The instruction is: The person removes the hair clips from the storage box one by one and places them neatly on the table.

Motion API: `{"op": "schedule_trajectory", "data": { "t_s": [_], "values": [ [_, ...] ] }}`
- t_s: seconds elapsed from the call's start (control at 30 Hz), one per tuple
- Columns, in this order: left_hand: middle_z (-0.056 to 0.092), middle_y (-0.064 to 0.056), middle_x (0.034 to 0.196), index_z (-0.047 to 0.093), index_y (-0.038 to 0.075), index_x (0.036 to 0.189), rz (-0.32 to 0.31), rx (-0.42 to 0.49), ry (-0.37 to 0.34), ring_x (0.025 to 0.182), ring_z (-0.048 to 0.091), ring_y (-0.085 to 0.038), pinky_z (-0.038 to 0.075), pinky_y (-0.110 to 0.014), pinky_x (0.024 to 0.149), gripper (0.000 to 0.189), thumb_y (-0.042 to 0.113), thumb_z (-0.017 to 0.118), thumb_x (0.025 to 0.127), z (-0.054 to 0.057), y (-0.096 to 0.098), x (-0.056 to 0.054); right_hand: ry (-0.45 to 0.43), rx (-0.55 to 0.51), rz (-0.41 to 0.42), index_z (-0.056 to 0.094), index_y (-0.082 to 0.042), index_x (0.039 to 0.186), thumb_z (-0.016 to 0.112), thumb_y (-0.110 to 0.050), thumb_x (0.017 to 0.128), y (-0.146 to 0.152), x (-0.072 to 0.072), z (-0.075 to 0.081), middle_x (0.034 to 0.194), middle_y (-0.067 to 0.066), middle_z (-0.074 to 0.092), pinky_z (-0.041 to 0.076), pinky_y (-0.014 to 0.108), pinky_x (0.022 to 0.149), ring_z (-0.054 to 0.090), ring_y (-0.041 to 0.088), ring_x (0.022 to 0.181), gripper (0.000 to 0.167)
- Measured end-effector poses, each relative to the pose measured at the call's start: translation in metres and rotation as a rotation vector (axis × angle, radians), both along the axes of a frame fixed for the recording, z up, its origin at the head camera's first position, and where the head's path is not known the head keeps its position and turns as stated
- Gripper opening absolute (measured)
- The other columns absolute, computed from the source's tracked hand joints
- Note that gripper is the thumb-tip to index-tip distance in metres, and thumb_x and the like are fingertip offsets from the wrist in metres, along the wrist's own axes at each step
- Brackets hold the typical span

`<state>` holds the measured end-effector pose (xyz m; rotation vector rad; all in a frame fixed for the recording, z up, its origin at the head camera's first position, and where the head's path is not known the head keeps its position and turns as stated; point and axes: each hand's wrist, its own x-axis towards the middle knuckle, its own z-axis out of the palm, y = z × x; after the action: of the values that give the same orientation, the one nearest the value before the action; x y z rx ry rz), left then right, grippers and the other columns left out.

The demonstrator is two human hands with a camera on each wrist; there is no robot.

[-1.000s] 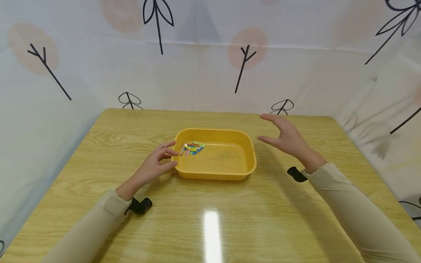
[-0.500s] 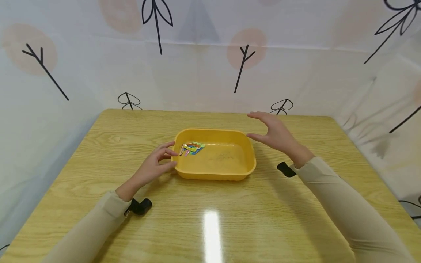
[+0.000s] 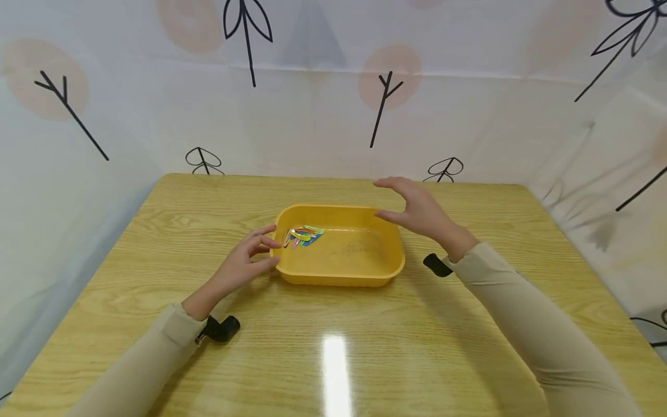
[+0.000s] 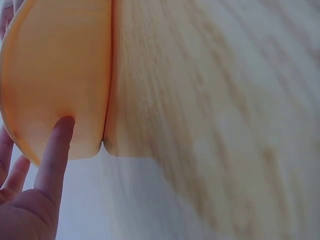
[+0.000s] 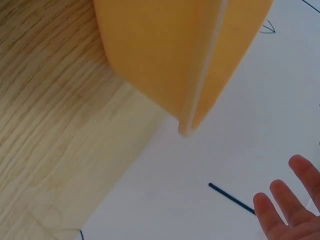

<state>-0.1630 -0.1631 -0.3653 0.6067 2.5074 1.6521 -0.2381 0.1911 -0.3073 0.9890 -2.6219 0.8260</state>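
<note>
A yellow plastic tray [image 3: 339, 280] lies on the wooden table. Several small colourful clips, which look like snap hair clips [image 3: 303, 235], are heaped in its left end. My left hand [image 3: 241, 260] is at the tray's left end, fingers spread and slightly bent along the rim. In the left wrist view, its thumb [image 4: 59, 145] lies against the tray's outer wall [image 4: 65, 60]. My right hand [image 3: 419, 211], holding nothing, hovers over the tray's back right corner, thumb and fingers apart. The right wrist view shows its fingertips [image 5: 265, 200] away from the tray wall [image 5: 150, 55].
The wooden table [image 3: 292, 347] extends round the tray on all sides. A white cloth [image 3: 323, 127] with plant drawings hangs behind it and along the sides. Dark cables [image 3: 648, 324] show at the right edge. Black wrist devices [image 3: 221, 328] sit at both cuffs.
My right hand has moved left, from beside the tray to above its back right corner. The left hand, the tray and the clips have stayed in place.
</note>
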Motion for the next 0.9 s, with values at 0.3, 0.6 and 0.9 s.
{"op": "schedule_trajectory", "data": {
  "t_s": [0.3,0.6,0.9],
  "values": [
    [0.030,-0.011,0.146,0.058,-0.005,0.108,0.003,0.008,-0.005,0.116,0.046,-0.037,0.043,-0.049,0.094,0.026,0.008,0.066,0.087,-0.018,-0.005,-0.010,-0.034,0.025,0.025,0.051,-0.002,0.128,0.074,-0.021,0.081,-0.014,-0.002,0.001,0.129,0.014,0.052,0.034,0.047,0.102,0.044,0.031,0.120,0.055],
    [0.030,-0.023,0.143,0.056,-0.011,0.105,0.005,-0.011,-0.019,0.114,0.045,-0.046,0.043,-0.053,0.092,0.021,-0.002,0.061,0.087,0.012,0.004,0.006,-0.001,0.039,0.052,0.053,-0.003,0.128,0.074,-0.022,0.081,-0.027,-0.006,0.005,0.127,0.013,0.054,0.034,0.045,0.102,0.046,0.029,0.119,0.054],
    [0.028,-0.023,0.145,0.056,-0.010,0.106,0.005,0.003,-0.017,0.114,0.044,-0.048,0.043,-0.054,0.092,0.021,-0.002,0.061,0.087,0.005,0.003,0.003,-0.018,0.061,0.076,0.055,-0.006,0.125,0.073,-0.023,0.082,-0.041,-0.010,0.005,0.126,0.009,0.055,0.035,0.042,0.102,0.046,0.027,0.119,0.050]
  ]
}}
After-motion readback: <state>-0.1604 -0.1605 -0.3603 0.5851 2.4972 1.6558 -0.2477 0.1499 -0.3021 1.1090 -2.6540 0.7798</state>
